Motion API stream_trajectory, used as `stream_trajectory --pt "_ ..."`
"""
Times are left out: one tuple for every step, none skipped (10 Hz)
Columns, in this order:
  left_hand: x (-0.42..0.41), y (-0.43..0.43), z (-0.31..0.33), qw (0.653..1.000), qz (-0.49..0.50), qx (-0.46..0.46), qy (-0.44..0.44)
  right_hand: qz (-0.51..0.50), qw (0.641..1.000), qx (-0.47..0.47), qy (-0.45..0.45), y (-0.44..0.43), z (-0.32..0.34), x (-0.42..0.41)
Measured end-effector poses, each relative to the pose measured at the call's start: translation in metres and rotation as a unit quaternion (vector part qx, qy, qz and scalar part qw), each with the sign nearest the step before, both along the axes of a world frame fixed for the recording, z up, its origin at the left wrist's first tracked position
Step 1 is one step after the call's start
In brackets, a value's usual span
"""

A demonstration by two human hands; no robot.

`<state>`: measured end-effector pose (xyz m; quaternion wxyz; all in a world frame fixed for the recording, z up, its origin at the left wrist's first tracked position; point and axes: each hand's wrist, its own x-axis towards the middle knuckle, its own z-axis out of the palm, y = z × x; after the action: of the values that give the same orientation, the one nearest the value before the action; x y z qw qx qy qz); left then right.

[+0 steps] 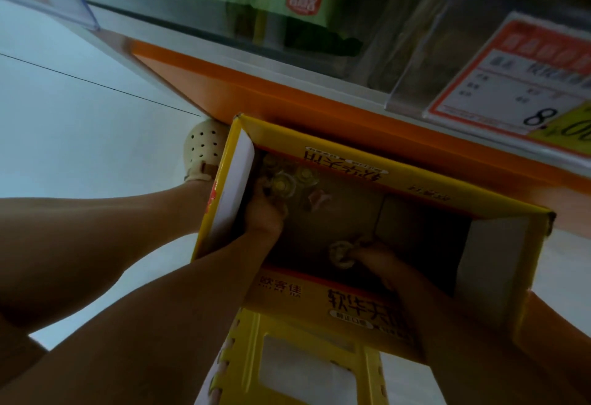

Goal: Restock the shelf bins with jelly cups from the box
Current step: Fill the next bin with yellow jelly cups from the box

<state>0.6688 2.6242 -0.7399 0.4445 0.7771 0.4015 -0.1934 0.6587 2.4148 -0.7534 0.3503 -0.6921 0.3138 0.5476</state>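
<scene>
An open yellow cardboard box [499, 212] stands in front of the shelf, with both my hands down inside it. My left hand [263, 212] is in the box's left corner, its fingers curled round jelly cups [281, 182] that cluster there. My right hand [375, 256] reaches in at the near wall and pinches a single pale jelly cup [340, 254]. The box floor is mostly bare brown cardboard. Above, clear shelf bins [425, 62] hold packaged snacks.
The box rests on a yellow plastic stool [243, 356]. The orange shelf edge [287, 91] runs diagonally just beyond the box. A price tag [511, 84] hangs at the upper right. My leg and a beige clog [204, 148] are left of the box on the pale floor.
</scene>
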Motion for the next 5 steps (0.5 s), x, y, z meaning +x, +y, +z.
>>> stream_trajectory --pt "-0.002 0.006 -0.003 0.997 -0.076 0.032 0.014 -0.094 0.995 0.038 0.007 0.002 0.007 0.002" --pt "0.004 0.009 -0.005 0.998 -0.046 0.022 0.023 -0.113 0.992 0.049 -0.013 0.001 0.013 0.003" --pt "0.006 0.007 -0.008 0.997 -0.057 0.05 -0.006 -0.128 0.99 0.055 -0.018 -0.004 0.018 0.004" --pt "0.003 0.006 -0.008 0.997 -0.064 0.045 -0.02 -0.171 0.983 0.059 -0.011 -0.006 0.021 0.007" --pt "0.008 0.003 -0.004 0.999 -0.026 0.035 -0.002 -0.232 0.968 0.092 0.012 -0.006 0.022 0.009"
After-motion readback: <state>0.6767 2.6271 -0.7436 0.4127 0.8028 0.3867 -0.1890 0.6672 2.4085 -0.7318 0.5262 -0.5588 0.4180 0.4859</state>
